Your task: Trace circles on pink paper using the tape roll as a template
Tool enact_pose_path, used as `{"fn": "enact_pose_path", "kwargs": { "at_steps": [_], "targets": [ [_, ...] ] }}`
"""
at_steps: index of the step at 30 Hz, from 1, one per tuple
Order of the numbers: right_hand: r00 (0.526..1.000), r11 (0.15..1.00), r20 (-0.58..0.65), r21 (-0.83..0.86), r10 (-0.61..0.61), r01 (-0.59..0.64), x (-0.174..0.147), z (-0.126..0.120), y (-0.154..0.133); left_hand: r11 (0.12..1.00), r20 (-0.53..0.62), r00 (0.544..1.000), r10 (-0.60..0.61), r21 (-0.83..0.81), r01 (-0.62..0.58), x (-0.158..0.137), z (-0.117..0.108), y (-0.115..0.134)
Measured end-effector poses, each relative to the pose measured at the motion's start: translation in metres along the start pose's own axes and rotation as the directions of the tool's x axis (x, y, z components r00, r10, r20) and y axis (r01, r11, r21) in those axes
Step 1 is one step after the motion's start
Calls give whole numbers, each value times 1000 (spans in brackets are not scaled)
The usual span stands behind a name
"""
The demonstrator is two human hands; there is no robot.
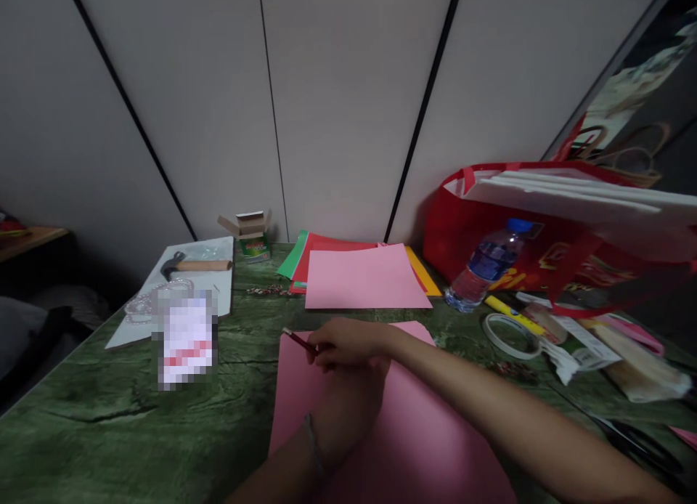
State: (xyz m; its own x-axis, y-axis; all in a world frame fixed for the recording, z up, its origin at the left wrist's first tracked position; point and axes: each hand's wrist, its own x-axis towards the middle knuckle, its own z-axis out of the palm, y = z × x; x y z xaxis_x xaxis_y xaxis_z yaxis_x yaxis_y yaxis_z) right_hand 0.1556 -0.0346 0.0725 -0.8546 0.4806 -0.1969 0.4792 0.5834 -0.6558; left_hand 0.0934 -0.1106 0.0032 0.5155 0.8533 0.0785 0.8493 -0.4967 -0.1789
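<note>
In the head view a large pink sheet of paper (430,431) lies on the green table in front of me, partly under my arms. My right hand (348,340) reaches in from the right, its fingers closed on a dark red pencil (298,340) whose pale end points up and left. Below it, my left hand (351,399), with a thin band at the wrist, rests over the same sheet. The two hands cross, and the right one covers the left hand's fingers. Just beyond them lies another pink sheet (364,279) on a stack of coloured paper.
A hammer (201,266) lies on a white board (221,293) at the left, near an opened small box (254,244). At the right stand a water bottle (484,268) and a red bag (451,228). Tape (512,337), a yellow marker (515,315) and scissors (642,446) lie nearby.
</note>
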Motion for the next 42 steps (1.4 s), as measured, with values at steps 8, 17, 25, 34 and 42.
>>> {"fn": "enact_pose_path", "kwargs": {
  "at_steps": [8,17,25,34,42],
  "targets": [
    [996,989,-31,127,82,-77,6,4,3,999,-39,999,29,22,-28,-4,-12,1],
    [952,954,-263,290,158,-78,21,-5,22,992,-197,973,120,-26,-127,-7,-12,0],
    [816,874,-489,485,307,-38,8,-10,60,994,-91,993,80,-61,-86,-1,-1,5],
    [502,669,-633,731,589,136,-77,5,110,985,83,982,168,31,-172,0,-24,-6],
    [541,338,-457,889,706,309,-166,49,120,958,69,976,208,-218,-188,9,-21,-31]
  ]
}}
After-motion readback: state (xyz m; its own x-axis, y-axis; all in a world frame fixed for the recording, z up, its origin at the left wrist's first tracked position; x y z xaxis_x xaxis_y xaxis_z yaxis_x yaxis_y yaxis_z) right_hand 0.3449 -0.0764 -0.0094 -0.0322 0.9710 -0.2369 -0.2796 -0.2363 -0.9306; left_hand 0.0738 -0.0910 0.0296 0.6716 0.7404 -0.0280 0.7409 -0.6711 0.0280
